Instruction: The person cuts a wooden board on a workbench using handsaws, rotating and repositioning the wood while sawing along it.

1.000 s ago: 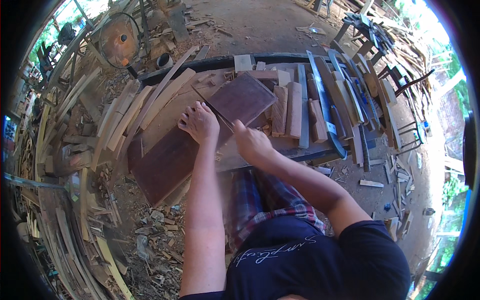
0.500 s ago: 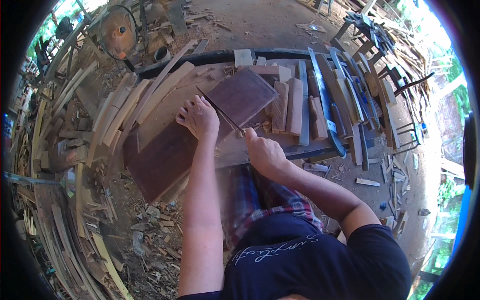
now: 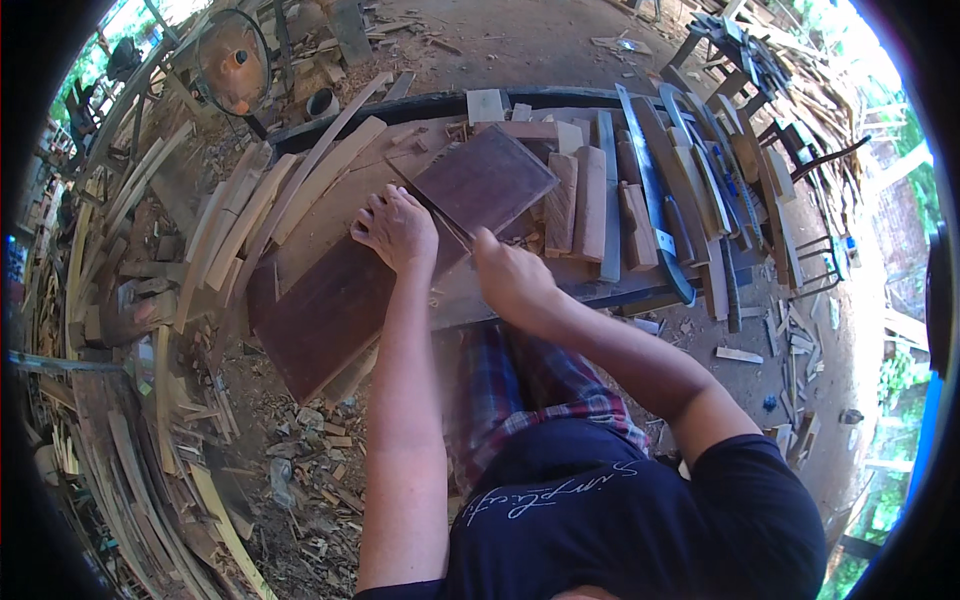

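A long dark brown board (image 3: 325, 315) lies slanting across the bench, and a squarish dark board (image 3: 485, 178) sits just beyond it. My left hand (image 3: 398, 232) rests on the long board, fingers spread and slightly bent, holding nothing. Closed in a fist, my right hand (image 3: 512, 282) grips what looks like a handsaw (image 3: 428, 204). Its thin dark blade shows almost edge-on, running far left from my fist between the two boards, close beside my left fingers. The handle is hidden inside my fist.
Several wood blocks (image 3: 590, 205) stand right of the boards, beside another saw with a long blue-grey blade (image 3: 645, 175). Long pale strips (image 3: 325, 180) lie at the left. A round fan (image 3: 235, 65) stands far left. Wood scraps (image 3: 315, 450) litter the ground.
My right hand has moved away from me and a little left, along the line of the blade. The blade's far end reaches further out. My left hand stays nearly in place.
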{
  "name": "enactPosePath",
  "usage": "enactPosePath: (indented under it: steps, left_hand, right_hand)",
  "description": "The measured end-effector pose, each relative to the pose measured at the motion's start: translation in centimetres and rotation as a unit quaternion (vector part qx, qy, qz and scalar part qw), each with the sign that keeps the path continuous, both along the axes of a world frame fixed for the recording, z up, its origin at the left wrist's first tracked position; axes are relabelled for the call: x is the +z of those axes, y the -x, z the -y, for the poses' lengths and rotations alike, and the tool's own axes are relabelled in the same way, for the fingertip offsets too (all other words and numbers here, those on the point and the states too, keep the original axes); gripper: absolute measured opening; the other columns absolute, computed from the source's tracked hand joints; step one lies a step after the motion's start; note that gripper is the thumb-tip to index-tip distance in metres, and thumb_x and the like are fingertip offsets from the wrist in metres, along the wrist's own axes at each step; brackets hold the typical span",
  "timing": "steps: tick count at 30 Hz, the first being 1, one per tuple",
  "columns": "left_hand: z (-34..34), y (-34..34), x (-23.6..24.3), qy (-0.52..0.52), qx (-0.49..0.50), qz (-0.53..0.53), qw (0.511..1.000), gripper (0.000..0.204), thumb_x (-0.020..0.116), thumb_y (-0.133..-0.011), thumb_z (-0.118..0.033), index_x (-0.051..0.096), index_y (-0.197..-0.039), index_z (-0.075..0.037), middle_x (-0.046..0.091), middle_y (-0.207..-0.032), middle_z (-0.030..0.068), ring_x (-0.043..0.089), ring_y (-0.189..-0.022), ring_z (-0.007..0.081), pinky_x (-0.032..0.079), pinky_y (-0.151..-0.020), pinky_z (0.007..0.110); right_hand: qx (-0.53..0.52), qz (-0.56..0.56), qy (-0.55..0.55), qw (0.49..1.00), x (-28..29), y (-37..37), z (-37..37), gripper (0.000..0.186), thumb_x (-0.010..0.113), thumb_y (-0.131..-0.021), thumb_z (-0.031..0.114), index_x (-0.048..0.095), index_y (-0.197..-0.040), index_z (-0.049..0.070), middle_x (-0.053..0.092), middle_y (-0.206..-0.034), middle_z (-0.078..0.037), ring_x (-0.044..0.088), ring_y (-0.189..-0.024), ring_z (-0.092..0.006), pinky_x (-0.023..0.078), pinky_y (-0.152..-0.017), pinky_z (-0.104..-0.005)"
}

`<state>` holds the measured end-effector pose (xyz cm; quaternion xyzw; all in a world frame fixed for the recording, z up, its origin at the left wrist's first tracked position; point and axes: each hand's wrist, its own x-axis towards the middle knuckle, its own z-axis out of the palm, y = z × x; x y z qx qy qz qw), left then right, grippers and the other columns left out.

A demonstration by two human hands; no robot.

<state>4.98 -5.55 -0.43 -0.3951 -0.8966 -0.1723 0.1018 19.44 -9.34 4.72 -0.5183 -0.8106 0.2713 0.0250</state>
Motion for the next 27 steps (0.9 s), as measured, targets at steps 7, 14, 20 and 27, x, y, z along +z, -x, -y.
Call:
enactPosePath:
  steps: [7,14,20,27]
  left_hand:
    - [-0.1,0.3,0.3,0.009,-0.006,0.039,0.999,0.032,0.037,-0.100,-0.034,0.061,-0.105,-0.012,0.060,-0.115,0.0113,0.049,-0.116,0.0328,0.032,-0.099,0.056]
    - [0.2,-0.1,0.4,0.008,-0.009,0.023,1.000,0.033,0.036,-0.100,-0.031,0.063,-0.105,-0.013,0.061,-0.111,0.0102,0.050,-0.113,0.0294,0.030,-0.100,0.049]
    - [0.2,0.0,0.9,0.022,-0.004,0.041,0.999,0.033,0.036,-0.100,-0.031,0.063,-0.107,-0.014,0.059,-0.115,0.0109,0.049,-0.114,0.0299,0.029,-0.101,0.050]
    - [0.3,-0.1,0.7,0.012,-0.005,0.048,0.999,0.033,0.036,-0.100,-0.031,0.063,-0.106,-0.013,0.059,-0.116,0.0108,0.050,-0.114,0.0302,0.030,-0.101,0.049]
  right_hand:
    - [0.006,-0.065,-0.056,0.996,0.3,0.7,-0.6,0.015,0.045,-0.090,0.008,0.049,-0.101,-0.002,0.066,-0.093,-0.030,0.066,-0.093,-0.0445,0.052,-0.079,-0.0516]
    - [-0.026,-0.034,-0.004,0.999,1.3,0.5,0.0,0.016,0.046,-0.090,0.008,0.048,-0.102,-0.002,0.066,-0.091,-0.030,0.066,-0.090,-0.0443,0.052,-0.079,-0.0519]
    - [0.005,-0.036,-0.026,0.999,1.2,-0.2,0.4,0.015,0.047,-0.090,0.007,0.048,-0.102,-0.002,0.066,-0.090,-0.030,0.067,-0.089,-0.0427,0.054,-0.077,-0.0495]
    - [0.003,-0.048,-0.050,0.998,-1.2,1.5,-1.2,0.016,0.047,-0.089,0.007,0.045,-0.103,-0.001,0.067,-0.091,-0.028,0.067,-0.090,-0.0414,0.054,-0.077,-0.0484]
